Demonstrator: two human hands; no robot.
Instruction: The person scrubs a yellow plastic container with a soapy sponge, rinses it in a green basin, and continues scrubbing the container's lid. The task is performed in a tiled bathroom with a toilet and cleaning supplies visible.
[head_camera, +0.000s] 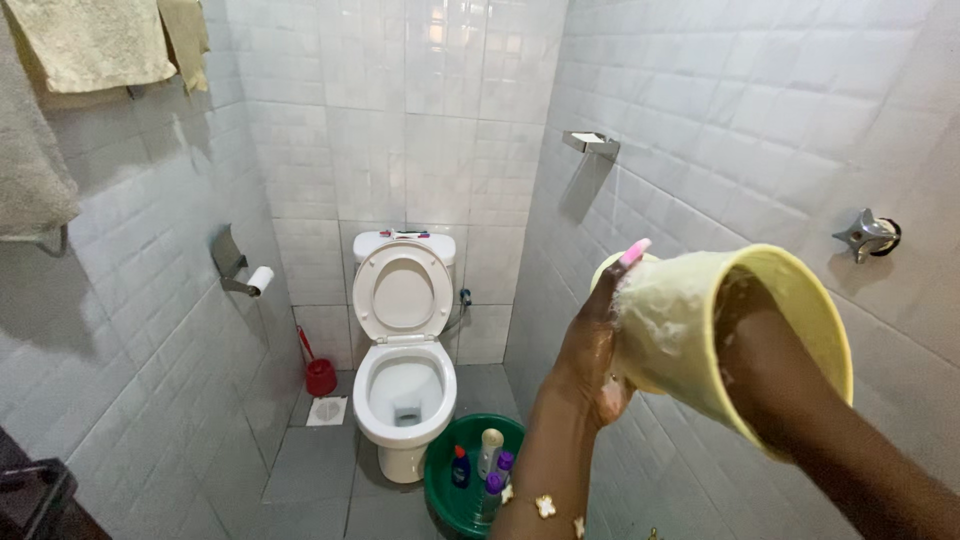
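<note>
The left hand (590, 355) holds the soapy pale yellow plastic cup (725, 335) from outside, tipped sideways by the grey tiled wall (760, 120), so the right hand (745, 350) fits inside; its grip is hidden.

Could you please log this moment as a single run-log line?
left hand: grips soapy yellow cup outside | right hand: reaches inside cup | behind: toilet, lid up; green basin of bottles

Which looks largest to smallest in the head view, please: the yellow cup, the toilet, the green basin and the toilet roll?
1. Yellow cup, though nearness to the camera inflates it.
2. Toilet.
3. Green basin, partly hidden.
4. Toilet roll.
</note>
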